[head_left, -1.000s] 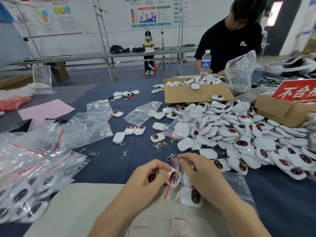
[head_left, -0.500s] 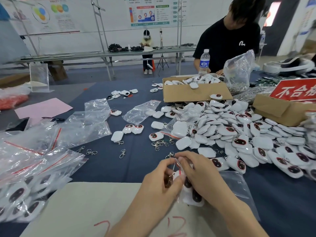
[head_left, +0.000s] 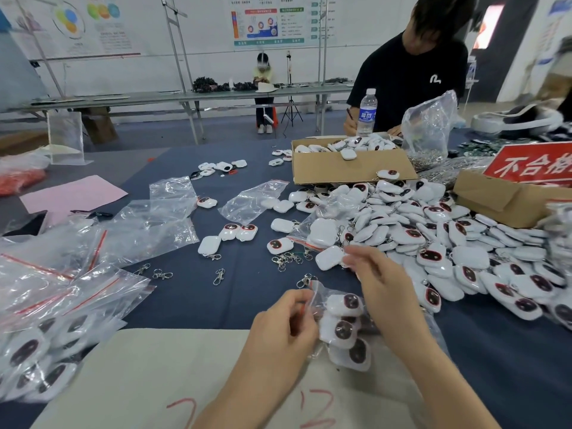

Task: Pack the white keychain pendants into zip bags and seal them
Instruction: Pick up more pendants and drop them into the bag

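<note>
A clear plastic zip bag [head_left: 332, 297] with a red seal strip lies at the near edge of the table, partly on a beige sheet [head_left: 154, 382]. Several white rounded-square keychain pendants [head_left: 345, 331] with dark red-rimmed faces are inside it. The left hand [head_left: 284, 329] has its fingers curled and pinches the bag's mouth at the red strip. The right hand [head_left: 383, 292] lies over the bag's far side with its blurred fingers reaching toward a loose white pendant [head_left: 328, 257]. Whether it grasps anything cannot be told.

The sheet bears red hand-drawn marks [head_left: 315, 404] that look like "12", with a hooked stroke to their left. Small metal clasps [head_left: 218, 275] lie scattered on the dark blue tablecloth [head_left: 247, 292] just beyond the bag. To the right spreads a big heap of white pendants [head_left: 433, 230], some face up, some face down. Behind it stands an open brown cardboard box [head_left: 349, 170] with more pendants in it. A red sign [head_left: 532, 164] on a second carton at the right reads "不合格" in white.

Empty clear bags [head_left: 148, 224] lie at centre left and filled bags [head_left: 46, 351] at the near left. A clear water bottle [head_left: 366, 114] with a blue label, its writing too small to read, stands by a person in a black T-shirt [head_left: 411, 82] with a small white logo. The wall posters are illegible.
</note>
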Action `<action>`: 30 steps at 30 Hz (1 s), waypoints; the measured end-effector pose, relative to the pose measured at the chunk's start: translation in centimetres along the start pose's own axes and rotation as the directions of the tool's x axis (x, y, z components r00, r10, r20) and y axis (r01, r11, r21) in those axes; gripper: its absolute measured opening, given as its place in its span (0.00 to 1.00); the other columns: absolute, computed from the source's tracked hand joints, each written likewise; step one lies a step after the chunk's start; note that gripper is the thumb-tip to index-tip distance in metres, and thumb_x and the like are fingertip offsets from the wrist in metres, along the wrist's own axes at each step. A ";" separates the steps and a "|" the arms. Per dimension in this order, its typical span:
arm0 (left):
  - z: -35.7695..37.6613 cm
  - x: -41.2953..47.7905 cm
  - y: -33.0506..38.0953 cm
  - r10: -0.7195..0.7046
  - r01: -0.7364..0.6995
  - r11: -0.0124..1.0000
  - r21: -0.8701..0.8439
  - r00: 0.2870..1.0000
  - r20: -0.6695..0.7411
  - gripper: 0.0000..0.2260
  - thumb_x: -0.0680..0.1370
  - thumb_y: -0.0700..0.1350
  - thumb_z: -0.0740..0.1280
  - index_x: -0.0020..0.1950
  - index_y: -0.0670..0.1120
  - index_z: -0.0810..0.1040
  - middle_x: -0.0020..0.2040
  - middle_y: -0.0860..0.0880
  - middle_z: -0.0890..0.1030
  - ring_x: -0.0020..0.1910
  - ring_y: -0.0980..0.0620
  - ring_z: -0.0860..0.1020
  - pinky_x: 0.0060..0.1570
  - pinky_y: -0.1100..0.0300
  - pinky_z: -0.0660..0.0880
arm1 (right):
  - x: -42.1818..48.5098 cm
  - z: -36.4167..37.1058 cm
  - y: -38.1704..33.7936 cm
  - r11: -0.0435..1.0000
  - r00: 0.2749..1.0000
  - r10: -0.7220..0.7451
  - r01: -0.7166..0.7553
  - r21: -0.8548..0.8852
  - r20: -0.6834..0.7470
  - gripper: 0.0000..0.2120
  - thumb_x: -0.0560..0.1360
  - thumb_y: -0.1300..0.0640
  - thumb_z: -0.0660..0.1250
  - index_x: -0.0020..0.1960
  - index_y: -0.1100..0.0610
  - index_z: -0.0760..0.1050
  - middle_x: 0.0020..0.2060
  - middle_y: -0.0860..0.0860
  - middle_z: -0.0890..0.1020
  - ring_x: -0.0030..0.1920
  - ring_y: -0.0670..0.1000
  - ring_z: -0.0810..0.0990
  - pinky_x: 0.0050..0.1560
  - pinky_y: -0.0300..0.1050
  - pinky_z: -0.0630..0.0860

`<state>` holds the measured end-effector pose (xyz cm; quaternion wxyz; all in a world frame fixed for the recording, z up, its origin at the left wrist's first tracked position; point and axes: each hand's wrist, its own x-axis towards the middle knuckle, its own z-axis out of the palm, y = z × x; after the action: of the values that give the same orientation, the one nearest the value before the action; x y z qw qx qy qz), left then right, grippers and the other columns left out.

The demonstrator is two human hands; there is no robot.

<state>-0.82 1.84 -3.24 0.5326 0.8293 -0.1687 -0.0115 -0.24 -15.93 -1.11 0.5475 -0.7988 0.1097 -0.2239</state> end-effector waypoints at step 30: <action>-1.4 2.4 -1.8 -0.060 0.080 0.994 0.072 0.968 -0.245 0.13 0.84 0.45 0.58 0.53 0.65 0.73 0.35 0.59 0.82 0.27 0.60 0.75 0.31 0.67 0.70 | 0.7 -1.3 2.3 0.681 0.998 -0.048 0.058 -0.730 0.035 0.22 0.82 0.40 0.55 0.70 0.48 0.73 0.60 0.50 0.79 0.63 0.55 0.75 0.68 0.52 0.65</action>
<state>2.21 3.00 -3.87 0.5143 0.8509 -0.0731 0.0780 -0.10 -18.16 -2.64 0.1780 -0.9550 0.1630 -0.1723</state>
